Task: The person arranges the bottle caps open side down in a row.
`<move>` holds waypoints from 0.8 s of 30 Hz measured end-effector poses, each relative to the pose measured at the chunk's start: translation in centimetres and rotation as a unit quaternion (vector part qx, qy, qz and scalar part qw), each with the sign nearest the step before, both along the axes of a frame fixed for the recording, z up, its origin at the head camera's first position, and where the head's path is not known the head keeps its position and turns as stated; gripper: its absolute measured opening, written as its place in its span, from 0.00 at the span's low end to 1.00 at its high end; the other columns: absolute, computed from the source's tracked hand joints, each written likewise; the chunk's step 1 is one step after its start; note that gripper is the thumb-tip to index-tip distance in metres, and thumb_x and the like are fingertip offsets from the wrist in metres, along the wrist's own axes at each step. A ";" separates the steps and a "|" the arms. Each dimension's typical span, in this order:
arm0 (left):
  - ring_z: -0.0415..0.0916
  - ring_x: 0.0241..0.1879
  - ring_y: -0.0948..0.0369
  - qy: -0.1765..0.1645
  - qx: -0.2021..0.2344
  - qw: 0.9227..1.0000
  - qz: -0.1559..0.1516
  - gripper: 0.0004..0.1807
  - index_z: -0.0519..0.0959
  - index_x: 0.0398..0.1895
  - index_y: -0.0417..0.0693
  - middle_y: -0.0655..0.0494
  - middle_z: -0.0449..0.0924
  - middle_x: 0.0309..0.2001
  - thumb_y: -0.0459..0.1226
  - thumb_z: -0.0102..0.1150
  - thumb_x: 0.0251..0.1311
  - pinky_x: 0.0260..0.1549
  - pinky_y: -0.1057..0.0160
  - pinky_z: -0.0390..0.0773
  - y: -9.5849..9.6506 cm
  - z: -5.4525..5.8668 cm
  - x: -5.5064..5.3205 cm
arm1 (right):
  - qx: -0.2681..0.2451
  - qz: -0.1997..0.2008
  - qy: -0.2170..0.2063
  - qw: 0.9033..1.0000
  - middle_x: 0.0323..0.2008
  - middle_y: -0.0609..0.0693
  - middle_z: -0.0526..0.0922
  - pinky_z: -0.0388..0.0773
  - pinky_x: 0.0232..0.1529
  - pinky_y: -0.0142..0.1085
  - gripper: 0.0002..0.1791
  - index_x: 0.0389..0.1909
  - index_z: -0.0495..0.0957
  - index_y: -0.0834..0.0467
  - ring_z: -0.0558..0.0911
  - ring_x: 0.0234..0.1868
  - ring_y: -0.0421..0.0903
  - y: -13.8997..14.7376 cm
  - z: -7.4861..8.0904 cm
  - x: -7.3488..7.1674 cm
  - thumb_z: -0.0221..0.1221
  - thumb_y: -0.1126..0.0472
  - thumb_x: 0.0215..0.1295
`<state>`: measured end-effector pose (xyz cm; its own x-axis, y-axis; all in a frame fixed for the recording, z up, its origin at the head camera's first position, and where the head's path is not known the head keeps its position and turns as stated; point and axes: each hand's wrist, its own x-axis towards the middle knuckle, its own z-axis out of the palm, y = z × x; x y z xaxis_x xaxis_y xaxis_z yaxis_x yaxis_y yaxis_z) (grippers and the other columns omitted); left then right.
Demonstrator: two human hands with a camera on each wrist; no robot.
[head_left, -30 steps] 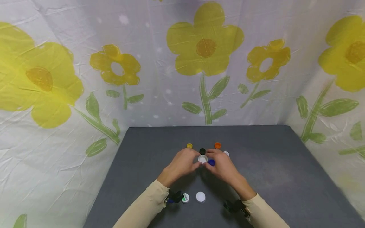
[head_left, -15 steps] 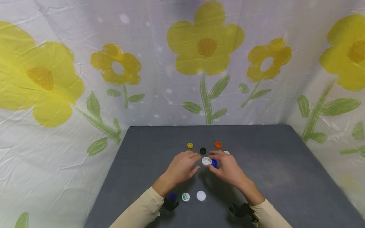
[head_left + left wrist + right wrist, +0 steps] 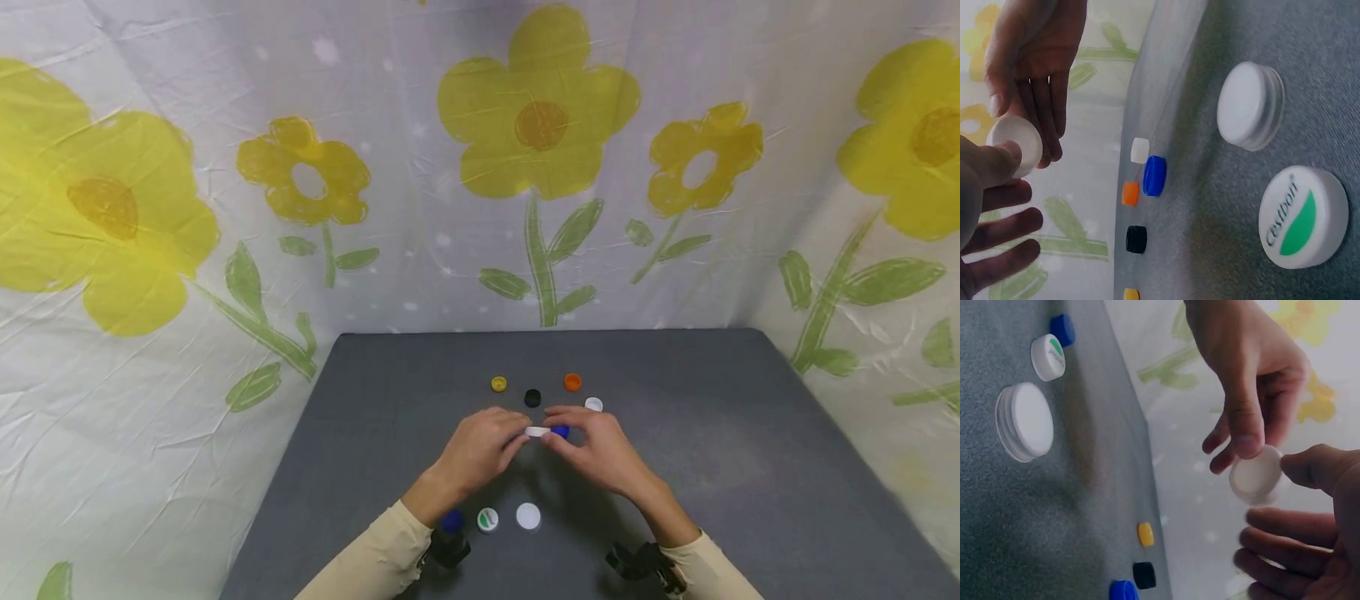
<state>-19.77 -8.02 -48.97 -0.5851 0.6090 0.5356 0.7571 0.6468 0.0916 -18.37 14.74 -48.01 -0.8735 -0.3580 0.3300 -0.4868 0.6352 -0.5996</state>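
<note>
My left hand [image 3: 480, 443] pinches a round white bottle cap [image 3: 1256, 475], its thumb pressed on the flat face. In the head view the cap is seen edge-on above the table, between both hands. Facing it, my right hand [image 3: 598, 446] has its thumb tip at the cap's rim, touching or nearly so. In the right wrist view its other fingers [image 3: 1291, 544] are extended, just below the cap. A blue cap [image 3: 561, 432] lies on the table, partly hidden behind the right hand.
On the grey table [image 3: 712, 467], yellow [image 3: 498, 383], black [image 3: 532, 398], orange [image 3: 573, 382] and white [image 3: 593, 404] caps lie beyond the hands. Nearer are a large white lid [image 3: 528, 517], a white cap with green print [image 3: 487, 521] and another blue cap [image 3: 452, 521]. Flowered cloth hangs behind.
Half a second ago the white cap sat at my right fingers, tilted open side up, with my left hand apart. Now the left hand pinches it and it has turned edge-on.
</note>
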 end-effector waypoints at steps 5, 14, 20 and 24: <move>0.84 0.38 0.65 -0.077 0.037 0.996 0.034 0.09 0.87 0.43 0.53 0.62 0.89 0.40 0.44 0.66 0.65 0.38 0.63 0.82 0.0 0.3 0.1 | 0.010 0.010 0.088 0.996 0.55 0.47 0.85 0.80 0.56 0.47 0.19 0.50 0.86 0.52 0.83 0.58 0.48 0.2 -0.2 -0.1 0.73 0.54 0.57; 0.81 0.31 0.74 -0.325 0.182 0.928 0.013 0.09 0.89 0.40 0.51 0.62 0.89 0.35 0.43 0.67 0.64 0.32 0.72 0.80 -0.3 0.7 0.0 | 0.037 0.066 0.209 0.975 0.60 0.50 0.81 0.73 0.63 0.51 0.34 0.61 0.79 0.54 0.78 0.64 0.52 0.3 -0.9 0.1 0.77 0.58 0.51; 0.85 0.34 0.59 -0.434 0.220 0.874 0.007 0.10 0.90 0.37 0.52 0.58 0.89 0.33 0.46 0.66 0.65 0.32 0.67 0.80 -0.5 1.3 0.1 | 0.021 0.077 0.237 0.968 0.59 0.52 0.82 0.67 0.70 0.43 0.33 0.61 0.79 0.55 0.79 0.62 0.53 0.3 -1.1 0.4 0.76 0.59 0.52; 0.86 0.36 0.55 -0.454 0.217 0.864 0.000 0.11 0.89 0.39 0.51 0.56 0.89 0.34 0.47 0.65 0.65 0.33 0.67 0.80 -0.5 1.2 0.1 | 0.017 0.079 0.241 0.967 0.58 0.52 0.83 0.64 0.71 0.40 0.33 0.59 0.80 0.56 0.79 0.62 0.53 0.4 -1.1 0.5 0.77 0.62 0.49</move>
<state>-19.66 -8.48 -47.72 -0.8841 0.4662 0.0337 0.2458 0.4024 0.8818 -17.83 15.16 -49.08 -0.5552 -0.4914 0.6710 -0.7967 0.5459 -0.2594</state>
